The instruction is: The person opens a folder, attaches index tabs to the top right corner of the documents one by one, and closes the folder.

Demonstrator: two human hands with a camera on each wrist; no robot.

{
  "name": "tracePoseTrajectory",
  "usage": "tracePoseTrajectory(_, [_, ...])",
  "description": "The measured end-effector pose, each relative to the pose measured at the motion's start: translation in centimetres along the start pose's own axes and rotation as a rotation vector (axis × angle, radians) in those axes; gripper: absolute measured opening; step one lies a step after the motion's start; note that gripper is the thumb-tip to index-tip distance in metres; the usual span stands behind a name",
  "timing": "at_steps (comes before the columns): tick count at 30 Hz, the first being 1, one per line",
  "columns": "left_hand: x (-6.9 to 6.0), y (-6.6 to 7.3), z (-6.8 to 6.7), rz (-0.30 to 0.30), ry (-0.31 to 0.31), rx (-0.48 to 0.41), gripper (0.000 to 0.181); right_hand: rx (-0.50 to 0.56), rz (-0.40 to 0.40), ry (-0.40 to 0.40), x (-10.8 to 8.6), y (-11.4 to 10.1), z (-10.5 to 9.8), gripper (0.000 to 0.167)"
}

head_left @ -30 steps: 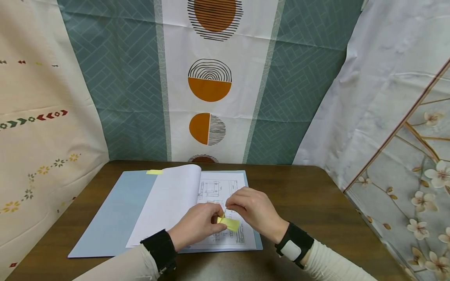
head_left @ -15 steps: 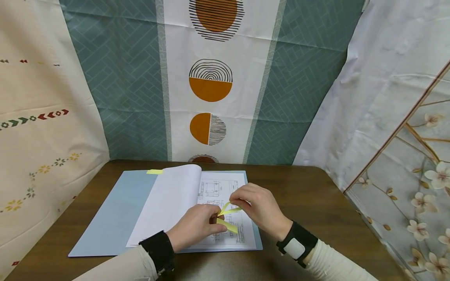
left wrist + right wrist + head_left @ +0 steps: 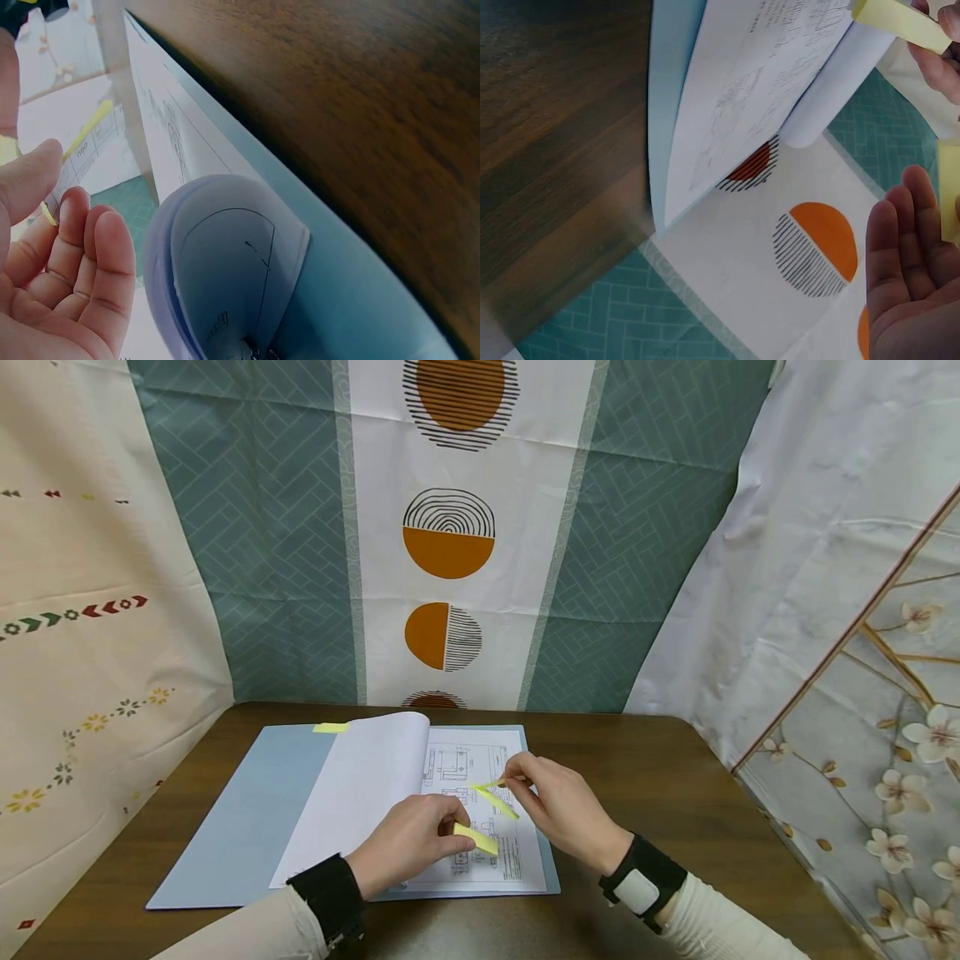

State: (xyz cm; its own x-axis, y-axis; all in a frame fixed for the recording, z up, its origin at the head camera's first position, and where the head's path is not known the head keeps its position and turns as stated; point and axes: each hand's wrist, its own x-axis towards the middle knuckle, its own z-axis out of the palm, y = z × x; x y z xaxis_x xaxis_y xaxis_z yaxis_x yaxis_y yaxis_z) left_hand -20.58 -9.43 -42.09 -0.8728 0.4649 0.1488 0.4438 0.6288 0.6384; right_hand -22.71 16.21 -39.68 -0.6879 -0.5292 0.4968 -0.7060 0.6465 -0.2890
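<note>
In the head view my left hand [image 3: 412, 839] pinches a small pad of yellow sticky notes [image 3: 476, 839] above the printed page. My right hand [image 3: 558, 802], a little higher and to the right, pinches a loose yellow sticky note [image 3: 498, 802] by its end; it looks bent into a V. The pad and the note are apart. Beneath both hands lies a page of technical drawings [image 3: 453, 764] in an open light-blue folder [image 3: 232, 827]. The right wrist view shows the pad [image 3: 904, 24] and part of the note [image 3: 950, 187] at its right edge.
A turned-over white sheet [image 3: 360, 793] curves up at the fold, left of the drawing. Another yellow sticky note [image 3: 330, 727] sticks at the top edge, beside the folder's cover. The folder lies on a dark wooden table [image 3: 637, 777], with patterned cloths [image 3: 285, 568] hanging behind.
The right hand has drawn a sticky note off the pad and moved right and slightly up with it. The left hand has shifted slightly left, still holding the pad.
</note>
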Motion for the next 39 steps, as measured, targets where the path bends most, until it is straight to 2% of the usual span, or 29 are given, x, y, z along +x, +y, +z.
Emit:
tracePoseTrajectory(6, [-0.1, -0.1, 0.0, -0.009, -0.004, 0.006, 0.018, 0.021, 0.042, -0.024, -0.3, 0.4, 0.0, 0.018])
tracePoseTrajectory(14, [-0.5, 0.1, 0.1, 0.006, -0.002, 0.027, 0.017, -0.018, 0.027, -0.017, -0.5, 0.9, -0.1, 0.017])
tracePoseTrajectory(22, [-2.5, 0.8, 0.6, 0.153, -0.046, 0.169, 0.02, -0.065, -0.003, 0.001, -0.7, 1.4, -0.3, 0.023])
tracePoseTrajectory(28, [-4.2, 1.3, 1.1, 0.228, -0.113, 0.222, 0.016, -0.075, -0.025, 0.008, -0.9, 1.6, -0.5, 0.026])
tracePoseTrajectory(33, [-4.7, 1.2, 1.4, 0.265, -0.155, 0.3, 0.016, -0.077, -0.028, -0.003, -1.0, 1.7, -0.5, 0.025])
tracePoseTrajectory(39, [-4.9, 0.8, 1.7, 0.312, -0.175, 0.41, 0.018, -0.073, -0.031, -0.007, -1.1, 1.7, -0.3, 0.026])
